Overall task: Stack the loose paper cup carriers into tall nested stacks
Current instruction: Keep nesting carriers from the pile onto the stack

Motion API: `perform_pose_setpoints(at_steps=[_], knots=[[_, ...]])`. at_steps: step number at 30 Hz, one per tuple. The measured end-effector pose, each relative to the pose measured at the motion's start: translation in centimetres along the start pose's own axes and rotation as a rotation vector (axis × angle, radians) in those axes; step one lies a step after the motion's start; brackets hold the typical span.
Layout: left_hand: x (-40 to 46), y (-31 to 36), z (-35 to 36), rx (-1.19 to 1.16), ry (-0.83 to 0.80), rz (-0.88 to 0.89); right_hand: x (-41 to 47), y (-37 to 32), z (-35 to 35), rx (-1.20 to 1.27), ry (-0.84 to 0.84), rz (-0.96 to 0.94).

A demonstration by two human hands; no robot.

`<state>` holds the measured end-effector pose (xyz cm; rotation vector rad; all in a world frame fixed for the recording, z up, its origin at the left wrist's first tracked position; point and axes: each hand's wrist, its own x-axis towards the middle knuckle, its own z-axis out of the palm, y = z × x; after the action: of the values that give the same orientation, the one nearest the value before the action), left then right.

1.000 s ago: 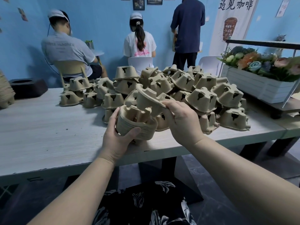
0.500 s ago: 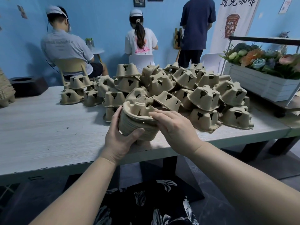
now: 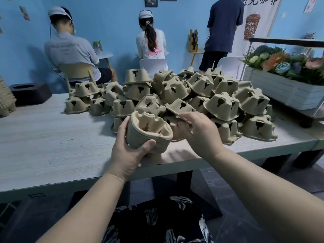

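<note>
Mostly the job is looking early: the left hand (image 3: 128, 151) is gripping a short nested stack (image 3: 149, 133) of paper cup carriers, fingers and thumb curled round its ribbed side, open end tilted toward the camera, held just over the near part of the tabletop (image 3: 49, 137). The right hand (image 3: 198, 133) is reaching into the pile and pinching the rim of a loose carrier (image 3: 180, 106) between thumb and fingers; exact fingertip contact is partly hidden behind the hand. Left to do, judging by what's showing: a big heap of loose carriers (image 3: 222, 106) is sitting upside down across the middle and right of the tabletop, well over a dozen, barely nested. What may be a tall finished stack (image 3: 6, 100) is standing at the far left edge, cut off by the frame. Room-wise, the left half of the tabletop is lying bare, good for parking stacks; the heap is crowding the right edge near a flower box (image 3: 280, 92).
</note>
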<state>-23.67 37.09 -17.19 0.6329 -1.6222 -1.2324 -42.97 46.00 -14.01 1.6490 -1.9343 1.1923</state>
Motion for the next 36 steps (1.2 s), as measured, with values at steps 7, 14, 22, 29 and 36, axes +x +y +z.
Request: perform_pose_setpoints(at_steps=[7, 14, 22, 29, 36], knots=[[0.3, 0.1, 0.0, -0.038, 0.056, 0.003, 4.4, 2.4, 0.3, -0.035, -0.018, 0.252], [1.9, -0.5, -2.2, 0.132, 0.037, -0.009, 11.4, 1.2, 1.8, -0.099, -0.178, 0.196], [1.6, -0.9, -2.4, -0.005, 0.077, -0.020, 13.5, 3.3, 4.4, -0.245, -0.196, 0.290], [1.6, -0.8, -2.3, 0.000, 0.076, -0.008, 13.6, 4.3, 4.4, -0.147, -0.154, 0.313], [1.5, -0.6, -2.1, -0.007, 0.087, 0.001, 13.7, 3.7, 3.1, -0.058, -0.057, 0.292]])
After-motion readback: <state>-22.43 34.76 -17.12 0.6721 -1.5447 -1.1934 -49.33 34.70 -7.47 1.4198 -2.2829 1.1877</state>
